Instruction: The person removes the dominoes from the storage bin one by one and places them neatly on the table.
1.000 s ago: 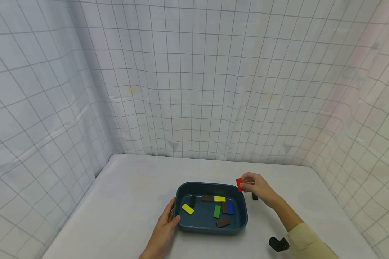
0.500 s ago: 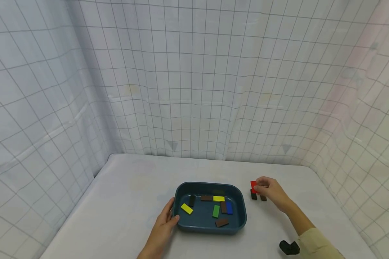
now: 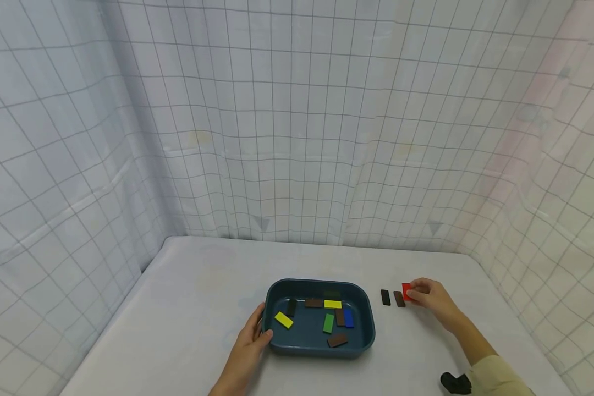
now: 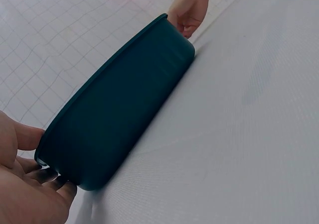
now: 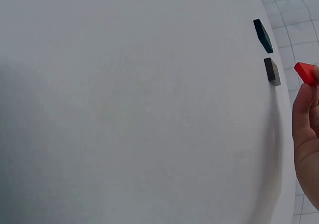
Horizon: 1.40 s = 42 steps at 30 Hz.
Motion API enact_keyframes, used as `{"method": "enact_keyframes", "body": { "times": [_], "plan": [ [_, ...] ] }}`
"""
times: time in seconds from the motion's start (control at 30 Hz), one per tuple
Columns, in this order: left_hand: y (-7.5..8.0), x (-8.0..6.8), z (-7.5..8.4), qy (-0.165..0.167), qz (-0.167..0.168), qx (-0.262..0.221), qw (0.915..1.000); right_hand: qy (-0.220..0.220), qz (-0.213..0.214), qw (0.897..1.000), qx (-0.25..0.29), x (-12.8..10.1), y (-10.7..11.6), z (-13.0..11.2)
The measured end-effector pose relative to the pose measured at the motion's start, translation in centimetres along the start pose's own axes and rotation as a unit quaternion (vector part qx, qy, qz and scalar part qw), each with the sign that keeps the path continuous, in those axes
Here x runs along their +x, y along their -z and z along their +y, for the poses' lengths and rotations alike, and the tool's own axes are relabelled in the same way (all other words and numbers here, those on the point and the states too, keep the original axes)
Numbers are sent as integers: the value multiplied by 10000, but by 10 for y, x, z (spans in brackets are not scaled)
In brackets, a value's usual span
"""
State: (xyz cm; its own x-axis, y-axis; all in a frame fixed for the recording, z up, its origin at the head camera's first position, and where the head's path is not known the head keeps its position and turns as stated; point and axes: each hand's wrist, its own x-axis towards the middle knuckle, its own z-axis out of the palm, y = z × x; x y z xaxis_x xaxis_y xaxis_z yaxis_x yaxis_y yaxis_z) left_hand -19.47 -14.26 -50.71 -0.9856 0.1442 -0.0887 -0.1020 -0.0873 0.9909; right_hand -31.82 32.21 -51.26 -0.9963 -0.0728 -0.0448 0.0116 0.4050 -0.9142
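Observation:
My left hand grips the left end of a dark teal tray, thumb at the rim and fingers around the outer wall in the left wrist view. Inside lie several flat rectangular blocks, among them a green block, a blue block and a yellow block. Between thumb and fingertips, my right hand pinches a red block to the right of the tray. Close beside it on the cloth are a brown block and a black block, set apart side by side.
A white cloth covers the table, and gridded white curtains enclose it at the back and sides. A small black object shows by the right sleeve, near the bottom of the head view.
My right hand has carried the red block rightward from the tray's far right corner, past the black and brown blocks, and lower. The left hand stays on the tray.

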Motion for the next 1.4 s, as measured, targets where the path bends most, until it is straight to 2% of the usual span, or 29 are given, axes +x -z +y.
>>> {"method": "enact_keyframes", "body": {
  "times": [0.2,0.6,0.9,1.17,1.4],
  "plan": [
    [-1,1,0,36,34,37,10000,-194,210,9976,-638,-5,9,9],
    [-1,1,0,123,110,71,9998,-484,62,9934,-1042,-5,17,7],
    [-1,2,1,117,117,98,9998,-649,146,9808,-1835,-2,13,2],
    [0,2,1,91,140,137,9998,-885,441,9754,-1971,-6,3,-9],
    [0,3,-1,69,96,104,9999,-772,499,9727,-2130,-8,3,-8]
  ]
}}
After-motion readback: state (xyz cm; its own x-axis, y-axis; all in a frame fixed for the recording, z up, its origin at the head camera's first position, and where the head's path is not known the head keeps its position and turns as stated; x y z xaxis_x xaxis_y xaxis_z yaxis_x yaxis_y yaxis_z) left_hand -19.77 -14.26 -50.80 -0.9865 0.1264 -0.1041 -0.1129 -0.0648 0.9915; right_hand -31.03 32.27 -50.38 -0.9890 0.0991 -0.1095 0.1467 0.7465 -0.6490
